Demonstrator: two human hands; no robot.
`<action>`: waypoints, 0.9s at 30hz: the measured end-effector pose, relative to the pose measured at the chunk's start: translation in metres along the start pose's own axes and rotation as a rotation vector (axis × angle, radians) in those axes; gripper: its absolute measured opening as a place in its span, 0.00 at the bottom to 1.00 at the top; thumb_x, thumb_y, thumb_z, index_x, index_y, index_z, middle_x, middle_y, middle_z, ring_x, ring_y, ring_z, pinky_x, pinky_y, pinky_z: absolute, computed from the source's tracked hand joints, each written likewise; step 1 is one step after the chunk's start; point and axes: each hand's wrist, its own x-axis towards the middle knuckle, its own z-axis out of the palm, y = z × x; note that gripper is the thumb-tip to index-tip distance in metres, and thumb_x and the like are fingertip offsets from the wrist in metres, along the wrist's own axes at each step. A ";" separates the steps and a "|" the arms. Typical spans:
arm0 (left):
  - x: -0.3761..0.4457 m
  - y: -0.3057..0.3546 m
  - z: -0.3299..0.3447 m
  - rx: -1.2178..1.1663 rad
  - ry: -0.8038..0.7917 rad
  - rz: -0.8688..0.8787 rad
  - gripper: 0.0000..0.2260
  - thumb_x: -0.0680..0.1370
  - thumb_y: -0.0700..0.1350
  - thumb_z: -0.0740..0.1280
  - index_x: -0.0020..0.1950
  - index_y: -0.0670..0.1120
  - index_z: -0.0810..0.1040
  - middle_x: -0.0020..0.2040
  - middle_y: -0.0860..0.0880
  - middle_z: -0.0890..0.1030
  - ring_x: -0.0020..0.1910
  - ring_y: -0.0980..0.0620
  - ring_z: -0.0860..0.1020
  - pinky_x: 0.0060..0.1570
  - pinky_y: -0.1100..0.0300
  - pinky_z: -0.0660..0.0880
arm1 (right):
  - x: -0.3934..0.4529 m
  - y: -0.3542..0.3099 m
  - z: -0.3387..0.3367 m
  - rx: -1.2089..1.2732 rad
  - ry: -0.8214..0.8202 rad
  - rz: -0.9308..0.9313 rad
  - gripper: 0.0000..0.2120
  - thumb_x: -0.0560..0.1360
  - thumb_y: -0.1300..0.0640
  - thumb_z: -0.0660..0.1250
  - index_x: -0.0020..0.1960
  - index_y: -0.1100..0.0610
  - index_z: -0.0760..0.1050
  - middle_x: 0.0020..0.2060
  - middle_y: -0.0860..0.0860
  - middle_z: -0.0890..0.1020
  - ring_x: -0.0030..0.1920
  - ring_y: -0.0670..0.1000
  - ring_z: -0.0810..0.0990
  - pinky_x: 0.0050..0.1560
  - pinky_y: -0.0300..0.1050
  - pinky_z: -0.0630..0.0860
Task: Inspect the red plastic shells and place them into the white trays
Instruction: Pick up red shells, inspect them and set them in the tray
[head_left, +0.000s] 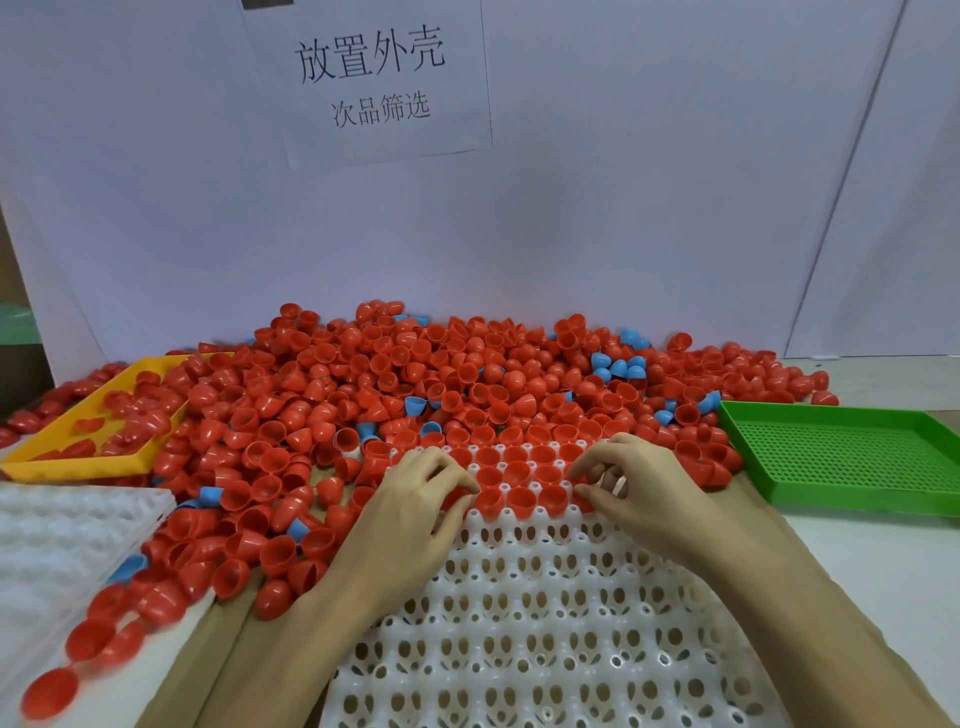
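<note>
A: Nearest, the white perforated plastic tray (545, 623) lies mostly unfilled below both hands.
B: Left hand (410, 499) and right hand (639, 488) each look curled on a red plastic half-shell (521, 498) at the filled rows. Seat each cup-up, square in its hole.
A: Beyond the fingertips, the heaped red shell pile (415, 374) supplies more.

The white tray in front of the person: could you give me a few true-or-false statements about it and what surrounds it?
1. The white tray is completely filled with red shells. False: only its far rows hold shells; most pockets are empty.
2. The green tray holds no shells. True.
3. A few blue shells lie mixed in the red pile. True.
4. The yellow tray lies at the right. False: it lies at the left.
5. Both the left hand and the right hand are at the tray's filled rows. True.
</note>
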 end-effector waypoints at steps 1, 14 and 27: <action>0.000 0.000 0.000 0.008 0.001 0.008 0.06 0.83 0.44 0.69 0.58 0.51 0.83 0.53 0.60 0.75 0.56 0.60 0.73 0.62 0.59 0.74 | 0.000 0.000 0.000 0.000 -0.001 0.000 0.07 0.79 0.57 0.74 0.54 0.45 0.84 0.49 0.43 0.79 0.47 0.43 0.78 0.51 0.38 0.79; 0.061 -0.024 -0.020 -0.264 0.065 -0.324 0.06 0.83 0.45 0.68 0.55 0.55 0.84 0.52 0.61 0.83 0.53 0.64 0.80 0.50 0.72 0.73 | 0.001 -0.005 -0.003 0.099 0.149 -0.031 0.07 0.82 0.58 0.68 0.56 0.49 0.84 0.47 0.41 0.79 0.46 0.40 0.79 0.49 0.31 0.76; 0.126 -0.088 0.016 0.160 -0.268 -0.309 0.19 0.84 0.40 0.63 0.74 0.50 0.72 0.70 0.44 0.75 0.70 0.45 0.73 0.69 0.47 0.73 | 0.001 -0.005 -0.003 0.111 0.150 -0.049 0.08 0.83 0.58 0.68 0.56 0.48 0.84 0.48 0.40 0.79 0.48 0.41 0.80 0.52 0.38 0.80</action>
